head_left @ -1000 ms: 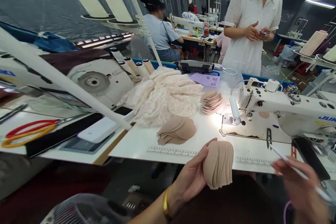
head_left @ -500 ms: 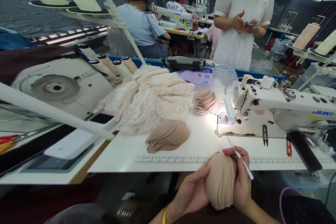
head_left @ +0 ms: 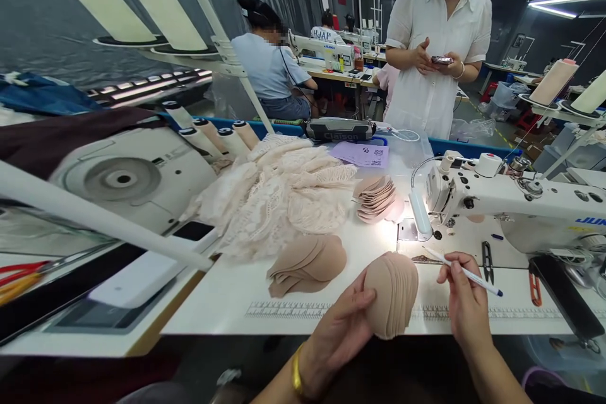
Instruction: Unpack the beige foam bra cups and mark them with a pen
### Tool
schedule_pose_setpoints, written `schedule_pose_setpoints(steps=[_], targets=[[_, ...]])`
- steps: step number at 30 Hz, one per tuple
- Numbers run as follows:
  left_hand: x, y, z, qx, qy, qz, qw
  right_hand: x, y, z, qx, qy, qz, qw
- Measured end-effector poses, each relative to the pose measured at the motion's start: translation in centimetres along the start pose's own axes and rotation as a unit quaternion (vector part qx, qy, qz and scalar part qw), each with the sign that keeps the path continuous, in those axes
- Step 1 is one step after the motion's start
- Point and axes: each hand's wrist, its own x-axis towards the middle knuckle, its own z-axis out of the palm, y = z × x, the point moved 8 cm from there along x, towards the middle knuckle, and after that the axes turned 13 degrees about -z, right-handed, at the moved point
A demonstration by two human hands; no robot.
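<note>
My left hand (head_left: 341, 327) grips a thick stack of beige cup-shaped pads (head_left: 392, 290), held upright over the front edge of the white sewing table (head_left: 227, 297). My right hand (head_left: 463, 297) is closed round a white pen (head_left: 466, 273), just right of the stack and apart from it. The pen's tip points left toward the sewing machine's needle area. Another fanned pile of beige pads (head_left: 307, 262) lies on the table left of my hands. A third pile of pads (head_left: 377, 197) sits farther back by the machine lamp.
A white JUKI sewing machine (head_left: 521, 208) fills the right side. Cream lace fabric (head_left: 279, 192) is heaped at centre. Thread snips (head_left: 487, 262) and a phone (head_left: 568, 297) lie near the machine. A person in white (head_left: 438, 44) stands behind the table; others sit sewing beyond.
My right hand has come off the pad stack and moved right with the pen. The stack has risen slightly toward the table edge, still in my left hand.
</note>
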Motion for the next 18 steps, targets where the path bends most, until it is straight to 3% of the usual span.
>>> schedule_pose_setpoints(steps=[4,9,13,18], targets=[[0.4,1.1,-0.5,0.025,0.013,0.023,0.999,-0.2,0.1,1.8,-0.017,-0.048,0.056,0.997],[0.6,0.5,-0.8,0.039,0.019,0.016,0.999,-2.0,0.1,4.1,0.005,-0.064,0.079,0.995],[0.3,0.5,-1.4,0.050,0.051,0.006,0.997,-1.0,1.1,1.9,-0.034,-0.012,0.069,0.997],[-0.4,0.8,-1.9,0.057,0.071,-0.001,0.996,0.2,1.6,1.1,0.071,0.003,0.101,0.992]])
